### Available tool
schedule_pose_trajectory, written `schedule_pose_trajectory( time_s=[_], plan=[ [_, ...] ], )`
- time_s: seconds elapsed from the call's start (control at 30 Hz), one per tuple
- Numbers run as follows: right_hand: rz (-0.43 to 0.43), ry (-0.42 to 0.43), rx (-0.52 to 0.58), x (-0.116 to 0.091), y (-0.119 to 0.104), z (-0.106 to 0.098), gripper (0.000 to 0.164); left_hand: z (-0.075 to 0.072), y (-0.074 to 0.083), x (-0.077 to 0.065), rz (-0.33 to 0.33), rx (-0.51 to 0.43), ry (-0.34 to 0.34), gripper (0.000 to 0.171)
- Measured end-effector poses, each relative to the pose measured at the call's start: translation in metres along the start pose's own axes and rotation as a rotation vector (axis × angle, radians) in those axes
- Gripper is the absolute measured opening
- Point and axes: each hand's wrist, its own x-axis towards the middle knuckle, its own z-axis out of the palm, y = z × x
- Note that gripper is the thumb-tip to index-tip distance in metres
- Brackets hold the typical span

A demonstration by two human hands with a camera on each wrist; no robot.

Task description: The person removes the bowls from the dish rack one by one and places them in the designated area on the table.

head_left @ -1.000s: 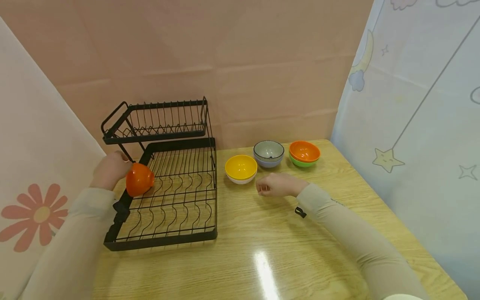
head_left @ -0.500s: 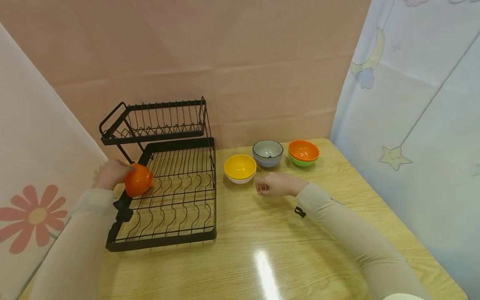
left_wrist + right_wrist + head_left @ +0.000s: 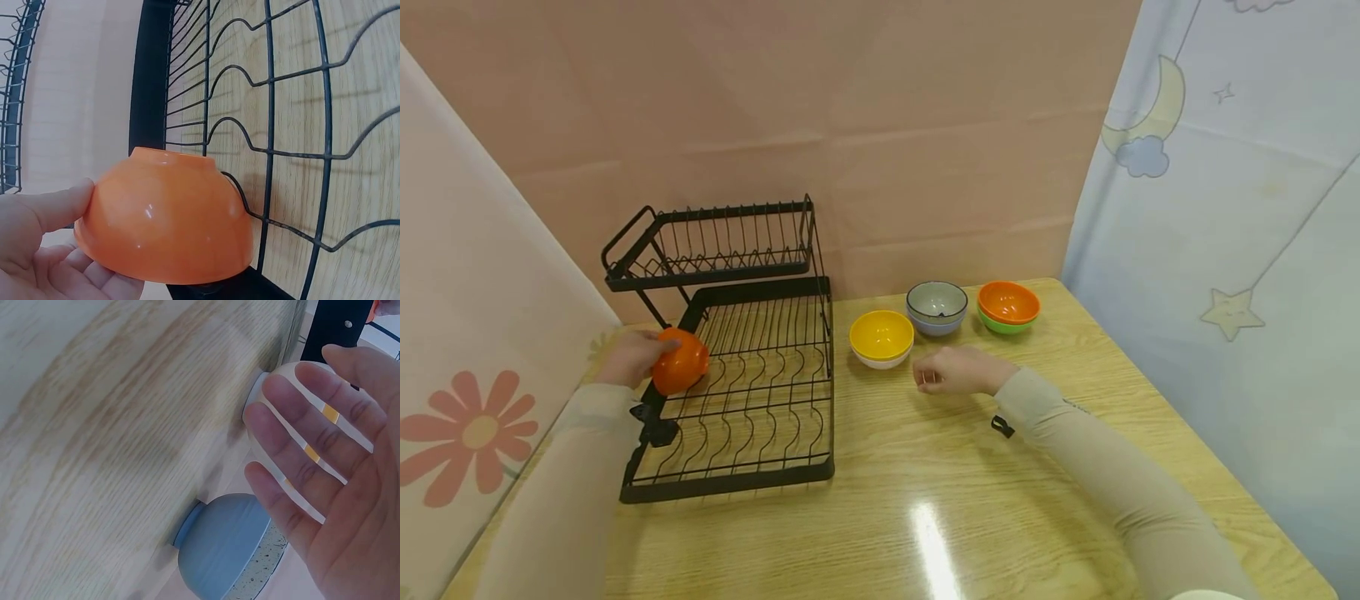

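Note:
My left hand [image 3: 631, 357] holds an orange bowl [image 3: 681, 362] by its rim, thumb on the outer wall and fingers at the rim side. The bowl stands tipped on its side among the wavy wires at the left of the black dish rack [image 3: 726, 483]; its foot points right in the head view. My right hand [image 3: 957, 371] hovers near the table with relaxed fingers and nothing in them. Just beyond it is a yellow bowl [image 3: 882, 335] stacked in a white bowl [image 3: 882, 362]. In the right wrist view the fingers [image 3: 306, 434] lie loosely extended in front of the white bowl.
Behind the right hand, a speckled grey bowl [image 3: 937, 300] sits in a blue bowl [image 3: 936, 327]. Farther right, another orange bowl [image 3: 1008, 302] rests in a green one [image 3: 1007, 327]. The rack's upper tier [image 3: 715, 271] overhangs its back part. A small black clip [image 3: 1002, 426] lies beside the right sleeve.
My left hand has shifted its hold, and its thumb now shows on the bowl's outer wall. The orange bowl stays at nearly the same spot. My right hand has hardly moved.

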Motion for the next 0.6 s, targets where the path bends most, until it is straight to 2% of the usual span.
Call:
schedule_pose_trajectory(
  time_s=[0.13,0.3,0.4,0.5,0.6],
  plan=[
    [-0.002,0.0,0.007,0.0008,0.001,0.0002,0.006,0.0002,-0.0004,0.0011,-0.014,-0.033,-0.018,0.056],
    [-0.005,0.007,0.003,0.0012,0.0025,0.0018,0.007,0.0001,0.0004,0.0,-0.033,0.0,0.007,0.056],
    [-0.01,0.013,0.005,0.0013,0.0027,0.0019,0.007,0.0,0.0011,-0.0007,-0.044,-0.03,0.019,0.056],
    [-0.01,0.009,0.01,0.001,0.0022,0.0014,0.006,0.0007,0.0034,-0.003,-0.028,-0.06,0.009,0.054],
    [-0.001,0.001,0.009,0.0009,0.0017,0.0008,0.006,0.0021,0.0078,-0.0048,0.013,-0.102,-0.034,0.059]
  ],
)
